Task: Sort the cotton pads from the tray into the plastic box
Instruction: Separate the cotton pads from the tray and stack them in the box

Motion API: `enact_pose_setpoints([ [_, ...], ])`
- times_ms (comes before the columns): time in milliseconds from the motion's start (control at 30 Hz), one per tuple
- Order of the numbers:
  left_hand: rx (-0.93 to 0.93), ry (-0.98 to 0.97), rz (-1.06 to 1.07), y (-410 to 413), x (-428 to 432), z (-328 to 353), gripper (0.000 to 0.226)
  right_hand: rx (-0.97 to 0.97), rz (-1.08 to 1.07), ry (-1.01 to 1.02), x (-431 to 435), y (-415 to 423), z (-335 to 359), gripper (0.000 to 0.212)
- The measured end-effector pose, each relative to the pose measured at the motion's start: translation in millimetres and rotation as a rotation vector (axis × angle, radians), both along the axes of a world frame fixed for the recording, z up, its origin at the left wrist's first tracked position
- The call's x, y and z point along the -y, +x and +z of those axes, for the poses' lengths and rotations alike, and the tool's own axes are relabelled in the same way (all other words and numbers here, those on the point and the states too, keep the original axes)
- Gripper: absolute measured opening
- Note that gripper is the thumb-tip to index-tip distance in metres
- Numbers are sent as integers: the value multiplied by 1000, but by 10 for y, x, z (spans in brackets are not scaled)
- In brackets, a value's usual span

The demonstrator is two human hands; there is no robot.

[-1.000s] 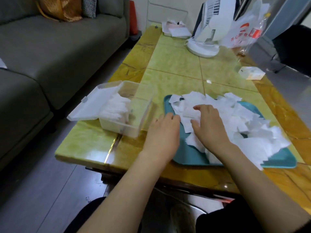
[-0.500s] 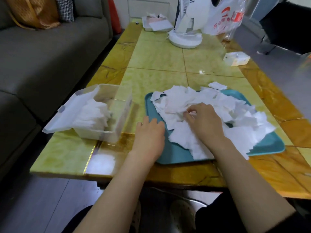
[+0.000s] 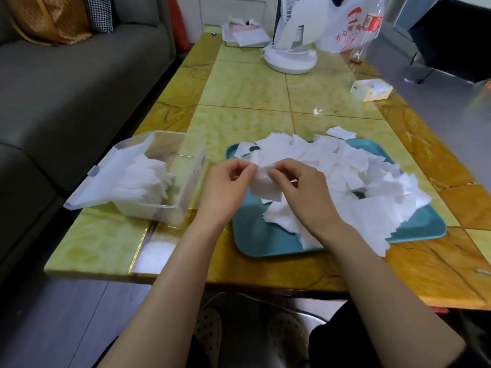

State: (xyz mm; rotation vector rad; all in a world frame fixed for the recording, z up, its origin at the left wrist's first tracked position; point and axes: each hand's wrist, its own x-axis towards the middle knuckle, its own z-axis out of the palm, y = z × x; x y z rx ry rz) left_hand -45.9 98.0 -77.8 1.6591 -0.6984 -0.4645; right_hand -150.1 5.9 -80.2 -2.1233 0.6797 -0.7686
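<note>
Cotton pad (image 3: 263, 186), white, square: pinched along its top edge by thumb and fingertips of left hand (image 3: 228, 187) and right hand (image 3: 300, 192), above the left side of the teal tray (image 3: 255, 236). Loose pads (image 3: 358, 176), heaped: tray's middle and right side. Plastic box (image 3: 190, 179), clear, lid open: table's (image 3: 239, 123) left edge beside the tray, holding stacked pads (image 3: 144, 181).

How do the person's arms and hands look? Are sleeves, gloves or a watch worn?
No sleeves show on the left forearm or the right forearm; both are bare. The left hand and right hand wear no gloves, and no ring, watch or bracelet is visible. The nails that show look short and unpainted.
</note>
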Motion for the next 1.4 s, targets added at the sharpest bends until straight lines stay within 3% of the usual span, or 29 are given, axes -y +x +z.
enact_pose_setpoints([
  [67, 4, 15, 49, 19, -10, -18, 24, -12, 12, 41, 9, 2, -2, 2],
  [233, -43, 64, 115, 32, -15, -26, 20, -20, 27, 87, -8, 10, -52, 28],
  [433, -78, 86, 157, 36, -6, -52, 19, -15, 2, -10, 8, 6, -50, 11],
  [533, -77, 64, 200, 60, -9, -59, 19, 12, -32, -20, 23, -9, -25, 13],
  [633, -67, 39, 247, 112, -26, -74, 20, 109, -51, 98, 19, -10, 55, 16],
  [767, -48, 39, 208, 114, -37, -63, 17, 225, 134, 305, -19, -8, 157, 12],
  [1000, -72, 39, 10, -17, -31, 15, 26, 61, 94, 93, 19, -20, 33, 16],
  [1200, -99, 55, -24, -26, -34, 14, 24, 10, 63, 19, 27, -35, 33, 29],
  [1400, -68, 82, -44, -19, -37, 18, 25, -32, 90, -17, 46, -55, 20, 19],
])
